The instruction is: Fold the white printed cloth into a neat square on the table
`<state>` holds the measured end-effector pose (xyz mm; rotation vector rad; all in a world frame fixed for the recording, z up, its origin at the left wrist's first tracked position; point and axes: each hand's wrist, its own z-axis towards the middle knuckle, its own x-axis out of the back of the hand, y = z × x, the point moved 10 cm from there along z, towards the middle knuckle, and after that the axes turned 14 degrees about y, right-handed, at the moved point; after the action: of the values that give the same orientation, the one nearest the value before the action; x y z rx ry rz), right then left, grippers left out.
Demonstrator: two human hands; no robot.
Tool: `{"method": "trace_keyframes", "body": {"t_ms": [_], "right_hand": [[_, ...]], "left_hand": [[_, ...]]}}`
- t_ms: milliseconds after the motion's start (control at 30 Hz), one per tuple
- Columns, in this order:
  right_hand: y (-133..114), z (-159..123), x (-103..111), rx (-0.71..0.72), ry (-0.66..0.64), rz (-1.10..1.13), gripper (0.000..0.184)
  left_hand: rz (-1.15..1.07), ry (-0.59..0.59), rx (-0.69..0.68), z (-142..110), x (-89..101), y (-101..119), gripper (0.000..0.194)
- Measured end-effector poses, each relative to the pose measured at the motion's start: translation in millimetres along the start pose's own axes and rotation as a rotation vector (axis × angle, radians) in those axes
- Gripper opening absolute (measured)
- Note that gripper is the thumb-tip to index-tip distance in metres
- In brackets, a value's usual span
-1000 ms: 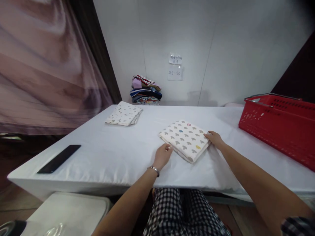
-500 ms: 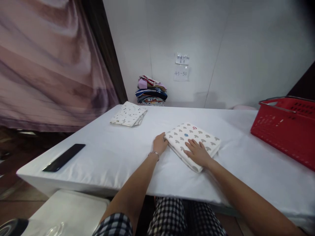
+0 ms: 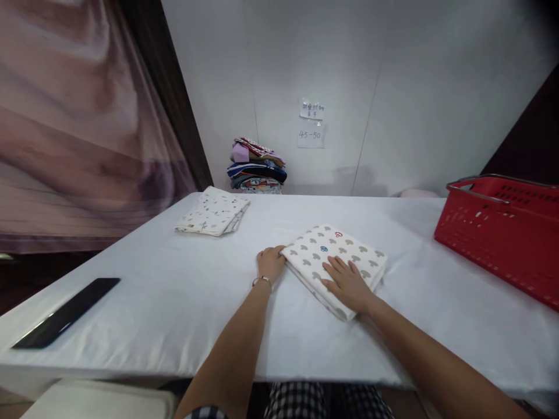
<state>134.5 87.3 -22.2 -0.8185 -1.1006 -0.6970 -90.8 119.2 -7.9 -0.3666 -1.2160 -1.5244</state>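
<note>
A folded white cloth (image 3: 345,250) printed with grey hearts lies on the white table (image 3: 174,302) in front of me. My right hand (image 3: 347,283) rests flat on its near half, fingers spread. My left hand (image 3: 271,263) curls against the cloth's left corner, its fingers bent round the edge. A bracelet circles my left wrist.
A second folded patterned cloth (image 3: 212,212) lies at the far left of the table. A pile of coloured folded clothes (image 3: 256,167) stands against the back wall. A red basket (image 3: 502,227) sits at the right. A black flat object (image 3: 61,314) lies near the left edge.
My right hand moved from the cloth's right edge onto its top. My left hand went from the near edge to the left corner and closed there. The view shifted slightly.
</note>
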Motion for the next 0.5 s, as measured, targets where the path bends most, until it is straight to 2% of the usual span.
{"method": "trace_keyframes", "body": {"t_ms": [167,233,300,367,400,467,500], "right_hand": [[-1.6,-0.3,1.0,-0.003,-0.011,0.009,0.068],[-3.0,0.0,2.6,-0.002,-0.003,0.006,0.068],[-4.4,0.4,3.9,-0.004,0.003,0.005,0.067],[-5.4,0.8,4.5,-0.008,0.003,0.006,0.066],[-5.8,0.8,4.6,-0.011,0.001,0.006,0.066],[-6.2,0.7,5.1,-0.016,0.004,0.009,0.066],[-6.1,0.4,5.3,-0.019,0.004,0.01,0.066]], "left_hand": [[-0.058,-0.043,0.043,1.0,-3.1,-8.6,0.036],[-0.1,-0.096,0.117,0.0,-3.3,-10.8,0.038],[-0.132,-0.078,0.174,-1.5,4.0,-4.2,0.041],[-0.132,0.014,0.107,-3.1,17.0,19.3,0.044],[-0.12,0.057,0.013,-5.4,22.1,37.6,0.043],[-0.09,0.051,-0.208,-16.0,19.5,74.7,0.04],[-0.069,0.016,-0.277,-22.2,12.8,85.9,0.041]]}}
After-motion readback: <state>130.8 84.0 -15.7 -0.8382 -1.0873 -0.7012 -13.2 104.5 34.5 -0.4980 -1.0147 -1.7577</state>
